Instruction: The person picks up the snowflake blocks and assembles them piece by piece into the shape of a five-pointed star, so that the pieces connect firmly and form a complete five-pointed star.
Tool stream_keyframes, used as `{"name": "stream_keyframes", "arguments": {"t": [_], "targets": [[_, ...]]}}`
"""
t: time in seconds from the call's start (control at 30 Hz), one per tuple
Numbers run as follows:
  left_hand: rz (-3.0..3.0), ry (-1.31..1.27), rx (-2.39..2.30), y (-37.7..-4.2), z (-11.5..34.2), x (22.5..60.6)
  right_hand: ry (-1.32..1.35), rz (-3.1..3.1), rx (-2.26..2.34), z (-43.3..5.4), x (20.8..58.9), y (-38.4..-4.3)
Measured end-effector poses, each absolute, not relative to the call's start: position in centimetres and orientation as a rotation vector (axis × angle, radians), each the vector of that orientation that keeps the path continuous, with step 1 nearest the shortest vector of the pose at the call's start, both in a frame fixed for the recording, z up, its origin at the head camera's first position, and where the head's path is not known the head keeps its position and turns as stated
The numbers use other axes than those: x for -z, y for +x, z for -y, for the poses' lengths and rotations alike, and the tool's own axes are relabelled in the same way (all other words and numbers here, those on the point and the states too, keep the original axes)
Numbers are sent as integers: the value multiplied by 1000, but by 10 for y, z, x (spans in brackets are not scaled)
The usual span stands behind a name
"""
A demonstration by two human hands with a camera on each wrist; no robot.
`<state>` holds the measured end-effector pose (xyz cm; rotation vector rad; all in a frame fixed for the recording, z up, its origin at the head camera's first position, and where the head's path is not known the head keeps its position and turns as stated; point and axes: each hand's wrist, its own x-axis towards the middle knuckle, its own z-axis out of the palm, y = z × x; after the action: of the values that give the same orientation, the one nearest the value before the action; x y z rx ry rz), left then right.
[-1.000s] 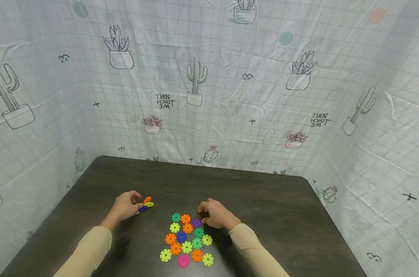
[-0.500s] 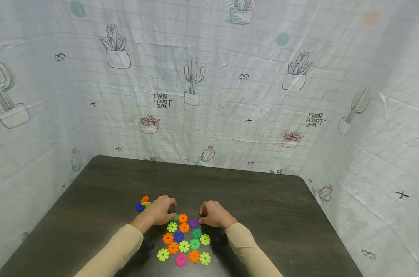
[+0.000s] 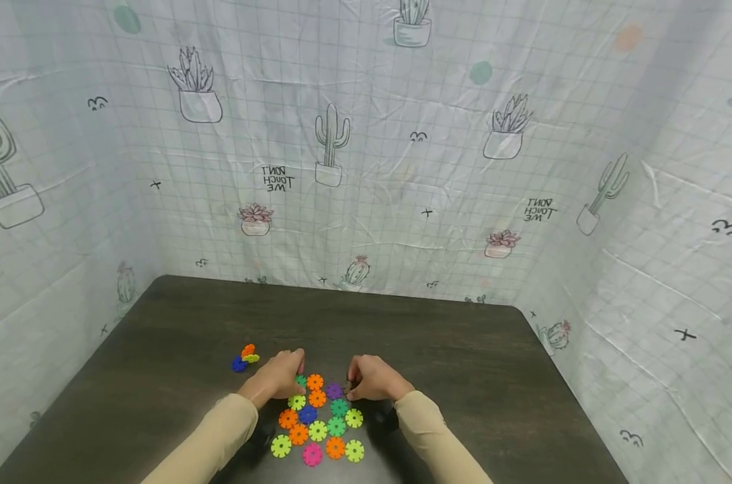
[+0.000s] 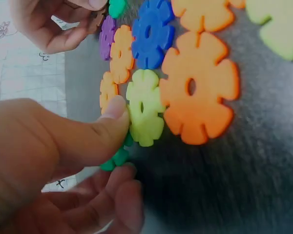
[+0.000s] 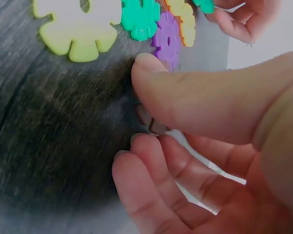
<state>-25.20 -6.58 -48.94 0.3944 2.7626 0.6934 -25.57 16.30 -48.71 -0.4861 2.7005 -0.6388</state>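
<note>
My left hand (image 3: pixel 277 378) is at the upper left of a group of flat, notched, flower-shaped plastic discs. Its thumb and fingers pinch a green disc (image 4: pixel 118 158), mostly covered by the hand, beside a yellow-green disc (image 4: pixel 145 108). Across the group, my right hand (image 3: pixel 378 378) holds a brown disc (image 5: pixel 151 121) between thumb and fingers; only a small part of it shows. A purple disc (image 3: pixel 334 390) lies just left of those fingertips. Left of my left hand sit an orange, a yellow and a blue disc (image 3: pixel 239 364) joined together.
Several orange, yellow-green, green, blue and pink discs (image 3: pixel 312 455) lie flat and close together on the dark wooden table (image 3: pixel 462 376), between my forearms. A patterned cloth (image 3: pixel 378 168) hangs round the back and sides.
My left hand has let go of the joined orange, yellow and blue discs and moved right to the green disc. My right hand stays near the purple disc.
</note>
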Motion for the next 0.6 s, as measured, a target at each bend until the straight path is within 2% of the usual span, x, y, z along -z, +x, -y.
{"name": "stream_keyframes", "arguments": {"t": [0.13,0.27,0.47,0.6], "targets": [[-2742,425,-847,-249,67,488,-539,-2698,722,-166,488,-257],[-2650,476,-1209,-246,71,478,-650,-2709,943,-169,480,-257],[-2526,543,-1632,-239,71,445,-765,-2851,1369,-175,446,-246],[-2500,581,-1765,-227,67,420,-972,-2973,1486,-178,422,-235]]}}
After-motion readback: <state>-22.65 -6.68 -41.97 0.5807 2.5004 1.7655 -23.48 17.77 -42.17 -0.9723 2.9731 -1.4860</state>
